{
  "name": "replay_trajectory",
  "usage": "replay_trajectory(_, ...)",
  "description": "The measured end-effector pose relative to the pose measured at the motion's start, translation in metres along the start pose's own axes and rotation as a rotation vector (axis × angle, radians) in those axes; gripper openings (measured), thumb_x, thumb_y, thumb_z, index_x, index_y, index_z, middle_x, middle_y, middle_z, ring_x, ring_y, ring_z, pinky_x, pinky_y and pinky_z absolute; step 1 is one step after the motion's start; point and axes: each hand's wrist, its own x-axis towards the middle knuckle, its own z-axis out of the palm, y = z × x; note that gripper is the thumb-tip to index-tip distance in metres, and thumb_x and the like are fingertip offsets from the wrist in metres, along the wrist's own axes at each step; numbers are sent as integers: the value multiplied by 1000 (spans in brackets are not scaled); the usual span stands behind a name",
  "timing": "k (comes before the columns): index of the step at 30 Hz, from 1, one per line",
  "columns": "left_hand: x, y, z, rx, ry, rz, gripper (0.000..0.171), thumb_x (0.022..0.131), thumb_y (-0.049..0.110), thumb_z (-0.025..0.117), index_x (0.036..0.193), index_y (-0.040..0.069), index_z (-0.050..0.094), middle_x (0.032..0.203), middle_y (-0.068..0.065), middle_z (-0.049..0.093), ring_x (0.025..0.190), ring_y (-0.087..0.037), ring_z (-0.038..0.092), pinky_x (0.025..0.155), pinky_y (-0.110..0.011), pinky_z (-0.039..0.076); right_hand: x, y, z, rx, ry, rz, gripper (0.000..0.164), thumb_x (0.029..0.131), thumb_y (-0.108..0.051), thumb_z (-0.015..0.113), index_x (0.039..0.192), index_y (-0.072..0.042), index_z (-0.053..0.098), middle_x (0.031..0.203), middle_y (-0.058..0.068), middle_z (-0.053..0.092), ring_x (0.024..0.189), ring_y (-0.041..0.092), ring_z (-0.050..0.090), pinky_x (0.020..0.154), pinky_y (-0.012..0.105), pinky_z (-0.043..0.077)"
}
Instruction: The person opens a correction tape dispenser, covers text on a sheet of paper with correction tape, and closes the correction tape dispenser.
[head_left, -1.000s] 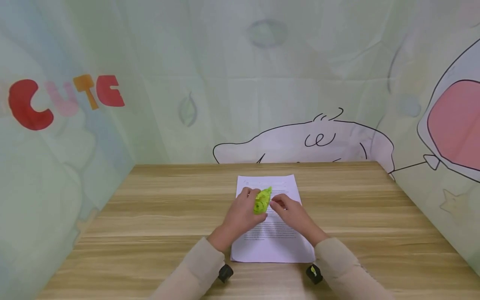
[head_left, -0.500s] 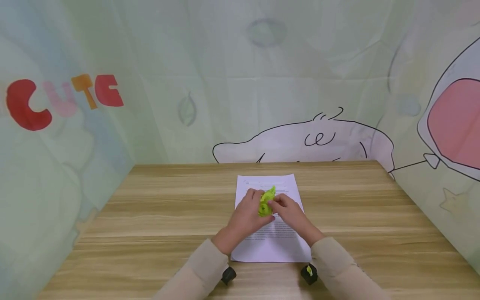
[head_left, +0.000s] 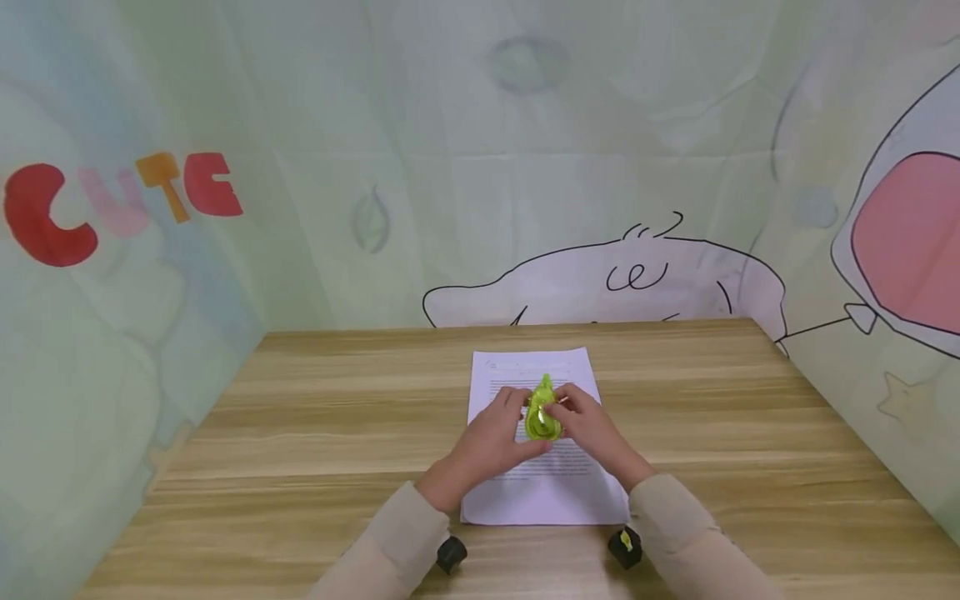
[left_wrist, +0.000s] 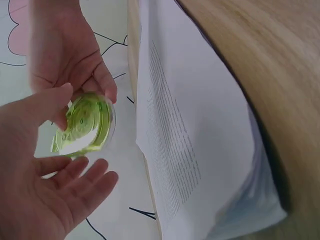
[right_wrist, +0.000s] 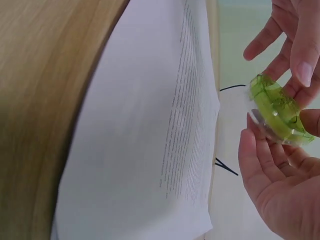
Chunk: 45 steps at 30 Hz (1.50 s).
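Note:
A translucent lime-green correction tape [head_left: 542, 414], teardrop-shaped with its narrow tip pointing away, is held above the printed paper [head_left: 543, 500]. My right hand [head_left: 596, 429] pinches it from the right, with the thumb on its upper face and the fingers beneath, as the right wrist view shows of the correction tape [right_wrist: 277, 110]. On the other side my left hand [head_left: 487, 442] spreads its thumb and fingers around the tape's left edge. In the left wrist view the left hand [left_wrist: 30, 165] has loose, parted fingers close to the tape; whether they touch it, I cannot tell.
The paper is a stack of several sheets lying on a wood-grain table [head_left: 322, 417]. A printed cloth backdrop [head_left: 450, 167] hangs behind and at both sides. Black wrist cameras [head_left: 452, 553] sit under both sleeves.
The correction tape has passed from the left hand's grip into the right hand's pinch. It has shifted slightly right and turned more upright, and the left fingers have loosened.

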Motion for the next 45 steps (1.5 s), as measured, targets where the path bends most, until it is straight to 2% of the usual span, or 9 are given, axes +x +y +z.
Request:
replay_trajectory(5, -3, -3, -2, 6, -24, 45, 55, 88, 38, 60, 130, 6, 44, 124, -8, 52, 102, -16, 56, 82, -28, 50, -2, 1, -5, -41, -7, 22, 19, 93, -23, 52, 106, -12, 56, 98, 10, 60, 82, 17, 57, 69, 30, 53)
replay_trajectory(10, -4, -4, -3, 5, -24, 51, 48, 91, 37, 55, 128, 7, 47, 120, -4, 55, 102, -15, 57, 83, -29, 50, -4, 2, -8, -96, -1, 10, 19, 93, -26, 52, 108, -15, 57, 100, 9, 60, 85, 19, 55, 65, 28, 48)
replay_trajectory(15, -3, -6, -2, -10, -22, 53, 45, 92, 38, 53, 126, 8, 50, 119, -4, 56, 102, -15, 58, 84, -30, 50, -5, 4, -11, -162, -9, -20, 22, 93, -25, 51, 112, -15, 57, 97, 9, 59, 79, 17, 51, 62, 25, 43)
replay_trajectory(26, 4, -14, -7, -82, 30, 26, 44, 93, 39, 52, 126, 10, 50, 118, -5, 58, 102, -18, 59, 83, -31, 50, -12, 1, -18, -260, -30, -130, 24, 92, -23, 54, 115, -17, 58, 86, 5, 60, 73, 15, 49, 62, 26, 40)
replay_trajectory(30, 6, -16, -11, -112, 35, 51, 43, 92, 38, 53, 127, 11, 50, 118, -4, 58, 102, -17, 58, 83, -31, 50, -14, 0, -20, -318, -50, -182, 25, 92, -22, 55, 116, -19, 58, 88, 3, 61, 73, 14, 49, 62, 27, 41)
replay_trajectory(35, 9, -17, -14, -112, 75, 100, 32, 91, 33, 57, 116, 13, 57, 111, 0, 61, 98, -15, 58, 80, -28, 50, -16, 0, -22, -386, -59, -248, 25, 91, -22, 56, 116, -20, 60, 100, 1, 64, 78, 14, 52, 68, 28, 45)
replay_trajectory(40, 10, -16, -16, -80, 104, 132, 22, 90, 30, 59, 105, 14, 61, 106, 1, 61, 94, -15, 59, 79, -27, 50, -16, 1, -24, -436, -59, -294, 26, 91, -21, 57, 117, -17, 60, 106, 1, 65, 80, 11, 52, 70, 28, 46)
replay_trajectory(45, 12, -16, -17, -36, 121, 173, 18, 89, 27, 61, 100, 14, 62, 101, 1, 62, 92, -17, 59, 80, -28, 50, -16, 1, -25, -477, -46, -347, 26, 89, -19, 58, 115, -15, 62, 110, 2, 66, 83, 11, 54, 73, 30, 47)
